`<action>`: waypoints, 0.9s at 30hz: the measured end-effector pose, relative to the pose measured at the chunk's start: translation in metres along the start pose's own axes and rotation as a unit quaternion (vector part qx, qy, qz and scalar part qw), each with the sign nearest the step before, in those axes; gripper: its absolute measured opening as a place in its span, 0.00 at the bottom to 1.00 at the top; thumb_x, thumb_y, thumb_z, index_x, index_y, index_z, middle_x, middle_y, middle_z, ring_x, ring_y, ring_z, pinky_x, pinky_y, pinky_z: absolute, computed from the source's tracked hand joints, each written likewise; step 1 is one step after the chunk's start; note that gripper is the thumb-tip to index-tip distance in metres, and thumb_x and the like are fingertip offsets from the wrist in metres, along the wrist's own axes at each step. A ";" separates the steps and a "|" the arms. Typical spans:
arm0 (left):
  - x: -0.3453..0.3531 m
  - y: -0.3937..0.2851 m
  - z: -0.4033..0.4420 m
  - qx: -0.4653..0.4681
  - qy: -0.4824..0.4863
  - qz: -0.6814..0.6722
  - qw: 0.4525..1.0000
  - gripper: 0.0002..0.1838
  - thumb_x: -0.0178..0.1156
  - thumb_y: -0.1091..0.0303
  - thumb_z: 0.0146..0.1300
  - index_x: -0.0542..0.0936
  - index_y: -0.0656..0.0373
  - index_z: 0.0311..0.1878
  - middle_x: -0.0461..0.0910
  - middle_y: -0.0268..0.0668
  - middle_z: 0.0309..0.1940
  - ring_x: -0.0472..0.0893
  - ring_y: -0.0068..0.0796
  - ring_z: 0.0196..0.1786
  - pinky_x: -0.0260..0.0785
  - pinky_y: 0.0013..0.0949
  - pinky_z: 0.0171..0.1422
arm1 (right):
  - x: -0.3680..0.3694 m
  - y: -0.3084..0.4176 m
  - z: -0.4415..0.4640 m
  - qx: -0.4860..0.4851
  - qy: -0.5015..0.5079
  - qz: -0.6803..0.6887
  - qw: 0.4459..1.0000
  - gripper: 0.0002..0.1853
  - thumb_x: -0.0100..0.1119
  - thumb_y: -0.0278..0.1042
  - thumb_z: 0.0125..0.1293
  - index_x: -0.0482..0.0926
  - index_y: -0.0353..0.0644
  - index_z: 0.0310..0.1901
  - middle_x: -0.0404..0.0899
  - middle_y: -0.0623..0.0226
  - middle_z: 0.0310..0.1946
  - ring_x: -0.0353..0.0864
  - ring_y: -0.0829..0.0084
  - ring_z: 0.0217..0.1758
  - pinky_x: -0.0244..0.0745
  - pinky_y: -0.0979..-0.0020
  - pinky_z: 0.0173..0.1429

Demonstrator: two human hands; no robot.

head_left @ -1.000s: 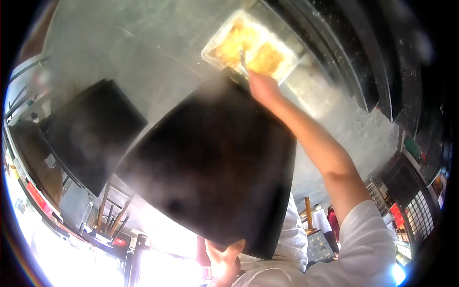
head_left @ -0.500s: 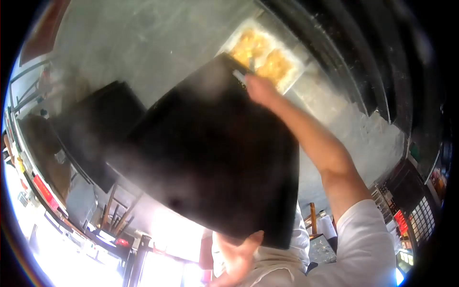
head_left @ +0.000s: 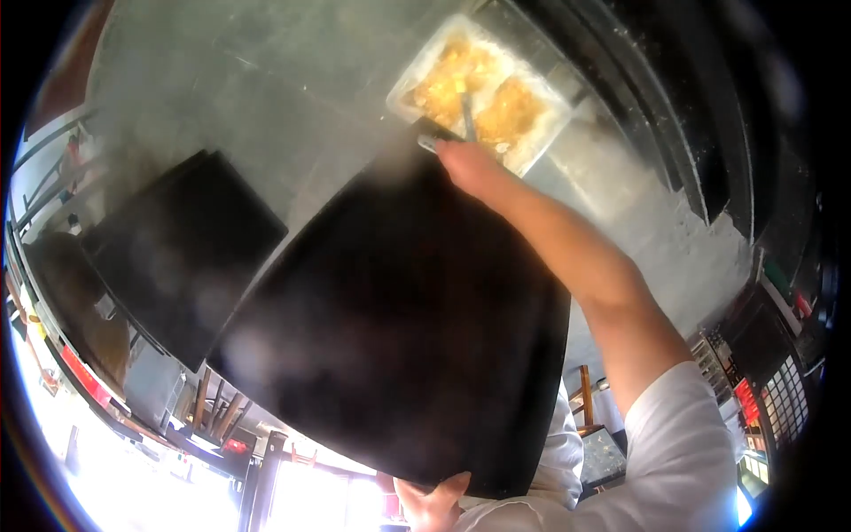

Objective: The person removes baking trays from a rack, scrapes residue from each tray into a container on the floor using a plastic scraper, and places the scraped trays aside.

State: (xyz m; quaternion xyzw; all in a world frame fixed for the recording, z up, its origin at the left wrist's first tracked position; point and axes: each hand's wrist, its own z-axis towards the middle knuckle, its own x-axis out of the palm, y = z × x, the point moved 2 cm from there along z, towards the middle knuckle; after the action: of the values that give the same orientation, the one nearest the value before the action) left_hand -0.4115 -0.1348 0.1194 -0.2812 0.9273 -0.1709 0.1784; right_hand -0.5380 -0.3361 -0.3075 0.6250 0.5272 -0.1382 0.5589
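A large black board (head_left: 399, 310) fills the middle of the view, tilted in front of the body. My left hand (head_left: 434, 503) grips its lower edge, with the thumb on the near face. My right hand (head_left: 465, 164) is closed at the board's upper corner around a slim tool (head_left: 427, 143) with a pale end. Just beyond lies a whitish tray (head_left: 403, 96) with two yellow-orange portions, blurred in detail. A narrow grey piece (head_left: 468, 115) lies over the tray; whether it belongs to the held tool is unclear.
Another dark board or stack (head_left: 182, 253) stands at the left. Large dark curved panels (head_left: 674, 115) run along the upper right. Wooden stools (head_left: 217, 408) are at the lower left, and a small wooden chair (head_left: 585, 399) is at the lower right. Haze blurs the view.
My right hand has shifted slightly left along the board's upper corner. My left hand shows lower in view than half a second ago, still at the board's edge. More of the tray shows.
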 end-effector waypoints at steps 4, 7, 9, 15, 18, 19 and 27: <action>-0.005 0.000 0.000 -0.017 0.009 -0.009 1.000 0.31 0.68 0.77 0.37 0.77 0.63 0.52 0.80 0.37 0.41 0.80 0.31 0.42 0.74 0.34 0.51 | -0.019 -0.004 0.009 0.017 -0.068 -0.003 0.998 0.06 0.53 0.24 0.64 0.77 0.37 0.41 0.84 0.52 0.31 0.87 0.50 0.36 0.82 0.54 0.39; -0.004 -0.007 0.005 -0.020 0.054 0.003 0.998 0.29 0.68 0.78 0.38 0.76 0.62 0.51 0.80 0.36 0.39 0.80 0.30 0.40 0.74 0.33 0.48 | -0.052 -0.017 -0.007 0.074 -0.073 -0.120 0.987 0.08 0.53 0.23 0.64 0.75 0.38 0.45 0.83 0.53 0.34 0.87 0.52 0.35 0.82 0.55 0.36; -0.003 -0.008 0.007 -0.001 0.032 -0.005 0.999 0.28 0.68 0.77 0.38 0.77 0.62 0.49 0.80 0.35 0.37 0.80 0.30 0.38 0.74 0.32 0.46 | -0.073 -0.013 -0.038 0.078 -0.035 -0.018 0.996 0.07 0.54 0.23 0.64 0.74 0.38 0.44 0.82 0.54 0.35 0.86 0.51 0.33 0.81 0.54 0.36; -0.002 -0.010 0.012 0.022 0.014 -0.032 0.999 0.25 0.68 0.78 0.37 0.78 0.61 0.46 0.80 0.36 0.34 0.81 0.32 0.36 0.74 0.32 0.45 | -0.061 0.054 -0.117 -0.061 0.109 0.045 0.991 0.06 0.56 0.28 0.63 0.75 0.39 0.41 0.81 0.50 0.36 0.85 0.47 0.35 0.80 0.47 0.38; -0.006 -0.004 0.005 0.023 0.011 -0.039 0.999 0.26 0.68 0.79 0.36 0.78 0.63 0.46 0.79 0.36 0.33 0.81 0.33 0.36 0.75 0.33 0.44 | 0.000 0.007 -0.083 -0.006 0.071 -0.010 0.997 0.06 0.56 0.27 0.62 0.77 0.40 0.41 0.83 0.50 0.37 0.85 0.46 0.37 0.80 0.48 0.38; -0.007 0.003 0.003 0.027 0.005 -0.033 0.999 0.26 0.68 0.79 0.36 0.78 0.63 0.46 0.79 0.36 0.33 0.81 0.33 0.35 0.74 0.33 0.43 | 0.022 -0.021 -0.067 -0.007 0.048 0.025 0.999 0.06 0.55 0.26 0.63 0.78 0.40 0.41 0.83 0.51 0.37 0.85 0.46 0.38 0.80 0.49 0.40; -0.014 0.007 -0.001 -0.015 -0.007 -0.025 1.000 0.32 0.68 0.78 0.36 0.75 0.61 0.53 0.79 0.38 0.42 0.80 0.32 0.43 0.73 0.36 0.48 | -0.039 -0.026 -0.045 0.060 -0.099 -0.049 0.992 0.07 0.54 0.22 0.62 0.75 0.37 0.43 0.82 0.52 0.35 0.84 0.46 0.32 0.78 0.49 0.36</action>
State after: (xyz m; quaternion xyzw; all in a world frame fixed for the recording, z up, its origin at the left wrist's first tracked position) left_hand -0.4042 -0.1203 0.1207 -0.3078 0.9213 -0.1591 0.1763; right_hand -0.5943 -0.3224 -0.2769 0.6140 0.4900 -0.2580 0.5625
